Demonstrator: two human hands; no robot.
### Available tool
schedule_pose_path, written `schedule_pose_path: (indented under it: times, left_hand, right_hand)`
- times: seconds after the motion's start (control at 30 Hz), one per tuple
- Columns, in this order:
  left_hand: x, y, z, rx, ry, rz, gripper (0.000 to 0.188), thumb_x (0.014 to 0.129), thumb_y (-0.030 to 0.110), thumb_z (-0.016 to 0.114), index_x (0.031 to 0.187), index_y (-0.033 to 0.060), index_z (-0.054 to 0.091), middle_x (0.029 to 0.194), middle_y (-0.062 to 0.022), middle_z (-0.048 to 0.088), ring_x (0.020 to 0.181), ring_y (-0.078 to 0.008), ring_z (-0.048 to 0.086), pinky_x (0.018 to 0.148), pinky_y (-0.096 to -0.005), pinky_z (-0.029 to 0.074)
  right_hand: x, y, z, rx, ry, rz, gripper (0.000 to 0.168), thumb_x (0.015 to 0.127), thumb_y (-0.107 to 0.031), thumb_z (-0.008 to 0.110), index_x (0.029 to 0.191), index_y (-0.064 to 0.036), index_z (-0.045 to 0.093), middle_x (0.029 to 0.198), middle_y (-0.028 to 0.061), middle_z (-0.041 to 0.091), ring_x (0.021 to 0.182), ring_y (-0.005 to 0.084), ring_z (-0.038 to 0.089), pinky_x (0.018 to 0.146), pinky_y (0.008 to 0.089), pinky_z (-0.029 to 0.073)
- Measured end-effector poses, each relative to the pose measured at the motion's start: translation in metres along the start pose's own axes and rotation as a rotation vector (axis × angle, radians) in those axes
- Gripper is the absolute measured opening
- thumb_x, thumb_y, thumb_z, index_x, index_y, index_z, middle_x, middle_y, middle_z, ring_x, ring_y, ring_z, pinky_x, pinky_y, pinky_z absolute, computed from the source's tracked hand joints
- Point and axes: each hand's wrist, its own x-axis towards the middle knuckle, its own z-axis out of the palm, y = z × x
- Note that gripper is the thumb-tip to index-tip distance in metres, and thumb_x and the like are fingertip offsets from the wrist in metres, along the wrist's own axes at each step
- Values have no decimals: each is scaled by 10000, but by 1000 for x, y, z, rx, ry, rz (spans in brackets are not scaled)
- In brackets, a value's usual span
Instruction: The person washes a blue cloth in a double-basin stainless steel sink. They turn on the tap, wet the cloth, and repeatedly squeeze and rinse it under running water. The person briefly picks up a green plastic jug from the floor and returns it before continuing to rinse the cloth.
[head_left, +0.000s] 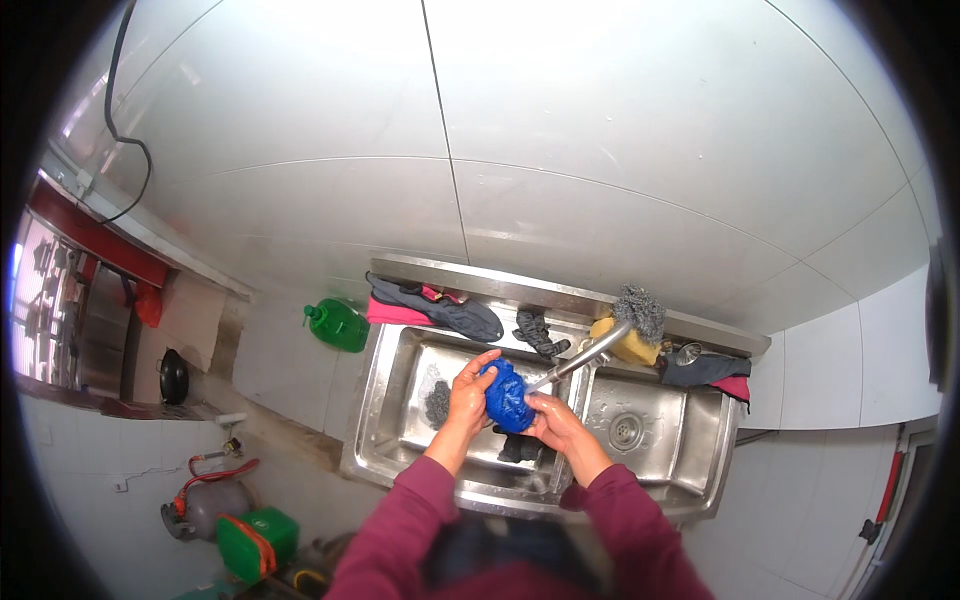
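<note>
A bunched, wet blue cloth is held between both hands over the left basin of a stainless steel double sink. My left hand grips its left side, thumb on top. My right hand holds its lower right edge. The tip of the metal faucet points at the cloth, with what looks like water running onto it. Below the hands a dark wet cloth item lies in the left basin, and a steel wool scrubber lies to the left.
Along the sink's back ledge lie a grey and pink fabric item, a dark crumpled cloth, a yellow sponge under a grey scourer, and another grey and pink item. A green jug stands left; a gas cylinder stands lower left.
</note>
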Motion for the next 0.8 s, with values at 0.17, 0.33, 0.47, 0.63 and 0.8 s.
schedule_pose_path:
  times: [0.17,0.33,0.47,0.63,0.8]
  left_hand:
    - [1,-2,1,-73,88,-136,230,996,167,582,1178,45,650,857,-19,618,741,-89,575,697,-229,500]
    - [6,-16,7,104,26,-68,225,990,225,613,1132,56,660,824,11,604,712,-65,546,649,-208,461]
    - [9,-3,16,292,-49,-88,286,997,274,605,1181,60,649,925,-2,613,806,-77,561,691,-226,477]
    - [6,17,-11,72,-308,-234,489,1017,351,538,1437,109,469,1213,-98,608,1066,-205,609,945,-350,499]
    - [-7,2,-24,-284,-494,-341,901,872,606,634,1566,184,244,1518,-176,390,1365,-318,415,1126,-455,359]
  right_hand:
    - [-2,5,5,76,-98,89,468,934,-353,675,1267,-46,555,1164,99,650,1051,225,655,910,442,541]
    - [10,15,9,6,-190,223,573,902,-469,691,1301,-82,552,1197,101,659,1036,242,665,893,458,548]
    - [8,10,3,-133,-259,271,478,890,-320,714,1261,-61,560,1187,156,659,928,246,667,709,386,553]
    - [-4,-1,22,194,-393,233,427,872,-224,661,1231,-32,533,1088,171,629,760,207,611,509,281,473]
    - [-16,15,46,558,-427,231,509,877,-408,590,1168,8,555,955,163,603,650,185,561,414,239,400]
